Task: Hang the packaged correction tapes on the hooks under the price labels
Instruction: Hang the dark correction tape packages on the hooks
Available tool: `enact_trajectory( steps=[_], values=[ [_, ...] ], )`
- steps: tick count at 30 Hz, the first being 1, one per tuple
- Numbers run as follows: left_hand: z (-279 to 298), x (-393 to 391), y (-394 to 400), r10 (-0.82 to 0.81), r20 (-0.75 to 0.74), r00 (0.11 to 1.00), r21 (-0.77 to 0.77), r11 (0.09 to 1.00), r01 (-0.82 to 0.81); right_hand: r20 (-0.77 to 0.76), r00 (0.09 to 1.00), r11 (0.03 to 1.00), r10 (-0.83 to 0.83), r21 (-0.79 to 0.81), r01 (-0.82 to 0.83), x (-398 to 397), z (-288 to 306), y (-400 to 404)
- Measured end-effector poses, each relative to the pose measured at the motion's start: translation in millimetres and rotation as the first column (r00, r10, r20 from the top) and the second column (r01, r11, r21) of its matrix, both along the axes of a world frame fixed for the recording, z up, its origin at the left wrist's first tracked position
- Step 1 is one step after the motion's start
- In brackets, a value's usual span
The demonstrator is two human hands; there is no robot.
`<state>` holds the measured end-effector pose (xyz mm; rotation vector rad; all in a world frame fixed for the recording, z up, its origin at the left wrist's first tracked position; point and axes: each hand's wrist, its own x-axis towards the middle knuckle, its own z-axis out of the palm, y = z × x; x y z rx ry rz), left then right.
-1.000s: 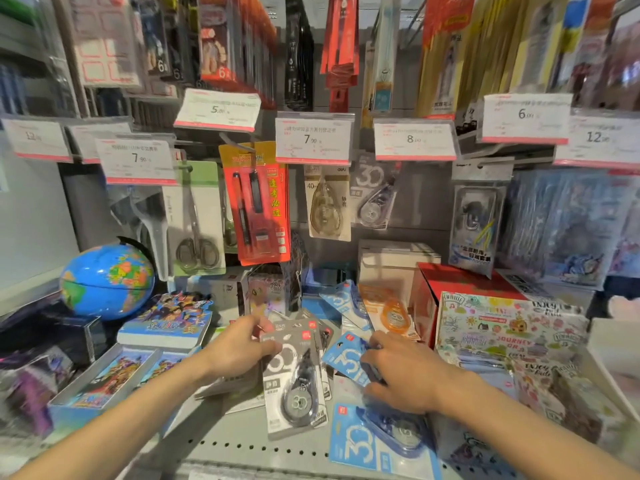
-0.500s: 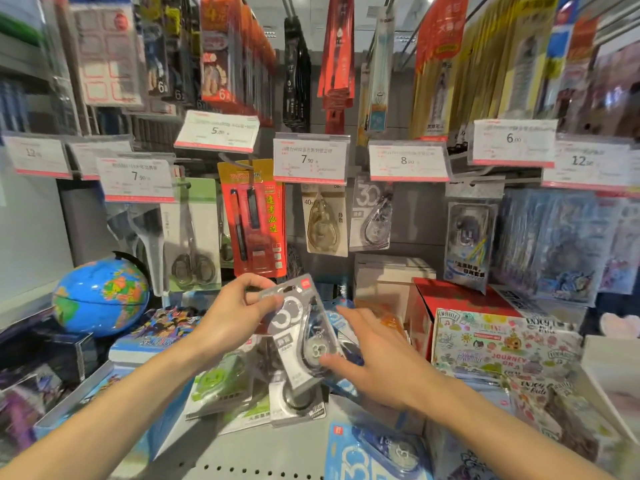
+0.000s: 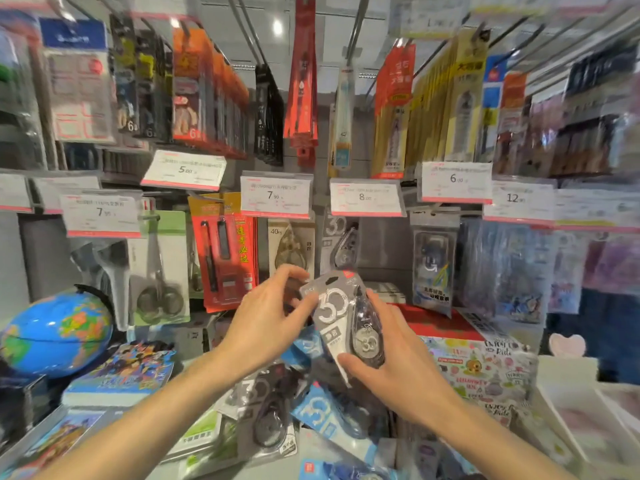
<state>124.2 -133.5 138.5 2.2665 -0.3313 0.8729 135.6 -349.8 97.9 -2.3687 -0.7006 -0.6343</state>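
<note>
Centrally, a grey packaged correction tape [image 3: 341, 318] is held between both hands, raised in front of the display. Its upper left edge is pinched by the left hand [image 3: 268, 322], thumb on the printed face near the large "30"; its lower end is gripped by the right hand [image 3: 398, 362], thumb across the front below the blister and fingers behind the card. The card is tilted, with the hang hole [image 3: 331, 280] uppermost, a grip judged to keep that hole clear of the fingers so that it can be threaded onto a hook.

Just above and behind the held pack, one matching grey "30" pack [image 3: 341, 242] is already hung under the price label marked 8 [image 3: 366, 198]; this hook is judged the likely destination. One beige "40m" pack [image 3: 291, 245] is hung to its left, under the label marked 7.90 [image 3: 276, 194].

Below the hands, a loose pile of unhung tapes is spread on the shelf [image 3: 242, 474]: at least one grey pack [image 3: 268, 410], at least two blue packs, one of them [image 3: 323, 415], and at least one green pack [image 3: 204, 434]. An exact count cannot be given, since the packs overlap and the picture is blurred.

Further out, one globe [image 3: 57, 332], one carded pair of scissors [image 3: 160, 268] and one red carded pack [image 3: 225, 251] are seen at the left. Seven price labels in all are counted along this row.
</note>
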Motion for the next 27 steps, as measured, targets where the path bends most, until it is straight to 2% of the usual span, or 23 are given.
enact_trajectory(
  steps=[2, 4, 6, 9, 12, 19, 27],
  values=[
    [6.7, 0.0, 1.1, 0.049, 0.236, 0.97, 0.223, 0.969, -0.103, 0.039, 0.998, 0.998, -0.056, 0.02, 0.055, 3.1, 4.2, -12.4],
    [18.9, 0.1, 3.1, 0.031, 0.414, 0.91, 0.368, 0.908, -0.198, 0.078, 0.991, 0.993, -0.111, 0.038, 0.109, 6.4, 8.8, -23.6],
    [35.6, -0.8, 3.6, -0.002, 0.538, 0.843, 0.444, 0.851, -0.282, 0.111, 0.981, 0.987, -0.156, 0.051, 0.152, 8.3, 13.2, -32.9],
    [63.4, -0.8, 2.1, -0.023, 0.644, 0.765, 0.449, 0.821, -0.353, 0.151, 0.969, 0.98, -0.197, 0.056, 0.191, 8.9, 18.6, -41.8],
    [85.6, 2.9, -0.7, -0.041, 0.69, 0.723, 0.456, 0.8, -0.389, 0.182, 0.959, 0.977, -0.215, 0.052, 0.209, 9.6, 21.8, -45.6],
    [102.7, 14.7, -4.0, -0.119, 0.697, 0.707, 0.553, 0.718, -0.423, 0.224, 0.951, 0.977, -0.213, 0.057, 0.205, 9.6, 27.4, -47.7],
    [114.7, 11.5, -5.9, -0.127, 0.716, 0.687, 0.488, 0.795, -0.361, 0.269, 0.945, 0.981, -0.188, 0.093, 0.169, 10.1, 45.8, -35.2]
  ],
)
